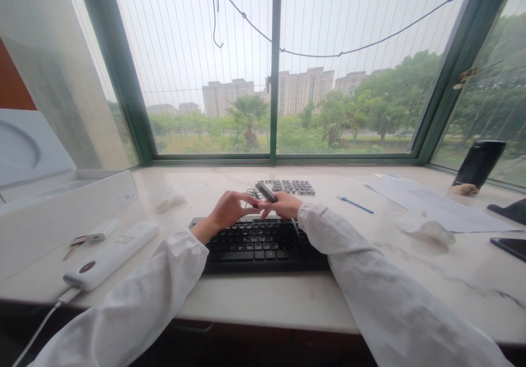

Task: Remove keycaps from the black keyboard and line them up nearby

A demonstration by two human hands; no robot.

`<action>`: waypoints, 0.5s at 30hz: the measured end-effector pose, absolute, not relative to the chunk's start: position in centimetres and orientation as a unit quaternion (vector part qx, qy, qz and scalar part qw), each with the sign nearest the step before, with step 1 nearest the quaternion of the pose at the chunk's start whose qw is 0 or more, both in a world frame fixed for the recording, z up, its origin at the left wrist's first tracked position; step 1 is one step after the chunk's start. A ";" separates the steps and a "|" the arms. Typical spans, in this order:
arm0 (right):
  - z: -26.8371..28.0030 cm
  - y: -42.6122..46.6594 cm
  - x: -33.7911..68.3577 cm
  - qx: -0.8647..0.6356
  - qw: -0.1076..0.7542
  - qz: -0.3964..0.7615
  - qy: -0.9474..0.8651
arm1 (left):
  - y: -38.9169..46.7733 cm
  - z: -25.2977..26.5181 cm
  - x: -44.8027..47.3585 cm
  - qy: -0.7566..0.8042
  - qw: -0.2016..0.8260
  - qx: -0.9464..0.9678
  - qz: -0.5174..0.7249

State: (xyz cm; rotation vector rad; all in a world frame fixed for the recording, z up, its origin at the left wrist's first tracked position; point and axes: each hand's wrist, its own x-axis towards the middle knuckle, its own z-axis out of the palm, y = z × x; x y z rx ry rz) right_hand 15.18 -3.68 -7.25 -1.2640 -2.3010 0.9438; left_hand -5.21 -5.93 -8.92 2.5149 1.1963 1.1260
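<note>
My right hand (283, 205) is closed around a dark, oblong tool (266, 191) that points up and to the left; its kind cannot be made out. Thumb and forefinger of my left hand (230, 208) are pinched together at the right hand's fingertips, on a small dark piece too small to name. Both hands hover over the back edge of a black keyboard (242, 256), and part of its upper rows is hidden by them. Just behind the hands lie rows of loose keycaps (302, 187) and a thin dark coiled cable (253, 193).
To the left stand an open white box (61, 213), a white power bank (110, 257) with a cable, and a key (76, 242). On the right lie a blue pen (356, 205), paper sheets (439, 202), crumpled tissue (427, 231) and a phone (509, 247). A dark upright device (479, 164) leans near the window.
</note>
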 end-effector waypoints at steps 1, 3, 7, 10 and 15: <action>-7.3 -3.7 15.2 -0.449 0.182 0.300 -0.821 | -5.8 -8.9 -5.4 0.401 0.065 0.833 0.375; -7.3 -3.8 15.3 -0.480 0.199 0.184 -0.834 | -5.4 -8.9 -5.8 0.413 0.048 0.829 0.374; -7.6 -3.9 15.4 -0.547 0.150 -0.040 -0.823 | -4.9 -8.9 -6.7 0.467 0.001 0.810 0.356; -8.0 -3.9 15.3 -0.538 0.091 -0.060 -0.836 | -4.7 -8.7 -7.2 0.502 -0.028 0.790 0.351; -8.4 -4.0 15.0 -0.520 0.066 -0.064 -0.850 | -4.7 -8.2 -7.8 0.550 -0.048 0.756 0.352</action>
